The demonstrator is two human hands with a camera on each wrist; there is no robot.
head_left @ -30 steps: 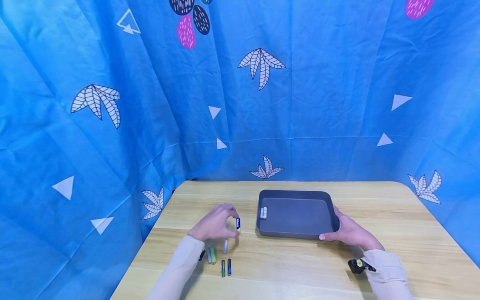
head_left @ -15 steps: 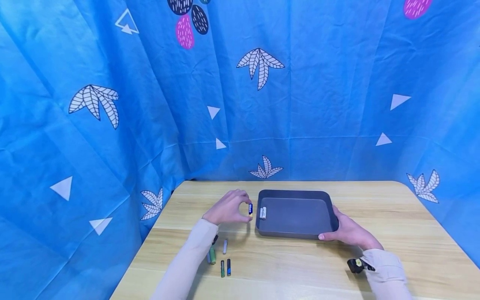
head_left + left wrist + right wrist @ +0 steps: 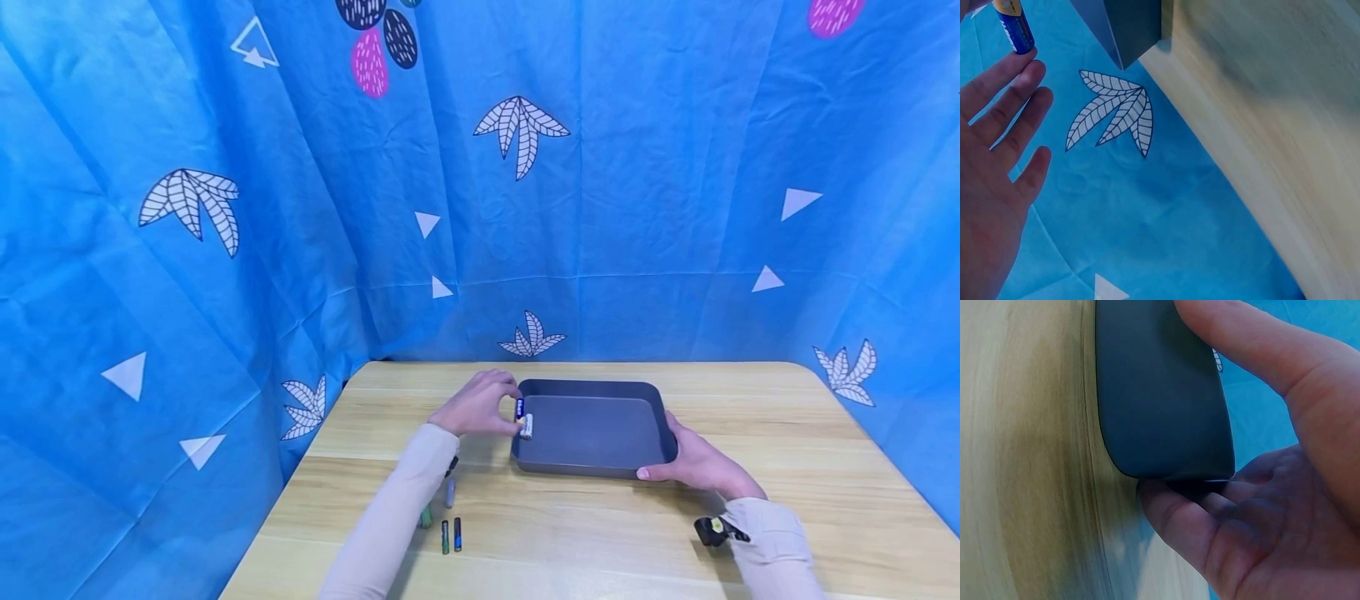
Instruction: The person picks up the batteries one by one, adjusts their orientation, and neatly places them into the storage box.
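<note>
My left hand [image 3: 480, 406] pinches a blue and yellow battery [image 3: 519, 409] by its ends, between thumb and fingertips, over the left rim of a dark grey tray [image 3: 600, 468]. In the left wrist view the same battery [image 3: 1016, 28] touches a fingertip, and the thumb is mostly cut off. White batteries [image 3: 527, 427] lie inside the tray against its left wall, just beside the held one. My right hand [image 3: 701, 458] grips the tray's near right corner, the thumb at the front; the right wrist view shows fingers curled at the tray's end wall [image 3: 1166, 412].
On the wooden table [image 3: 585, 542], left of centre, lie a pale battery [image 3: 450, 493], a partly covered green one [image 3: 426, 517], a dark green one [image 3: 446, 537] and a dark blue one [image 3: 457, 534]. A blue patterned curtain [image 3: 637, 208] hangs behind the table.
My left hand has carried the blue and yellow battery right and away from me, from above the table to the tray's left edge. The right hand and tray have stayed put.
</note>
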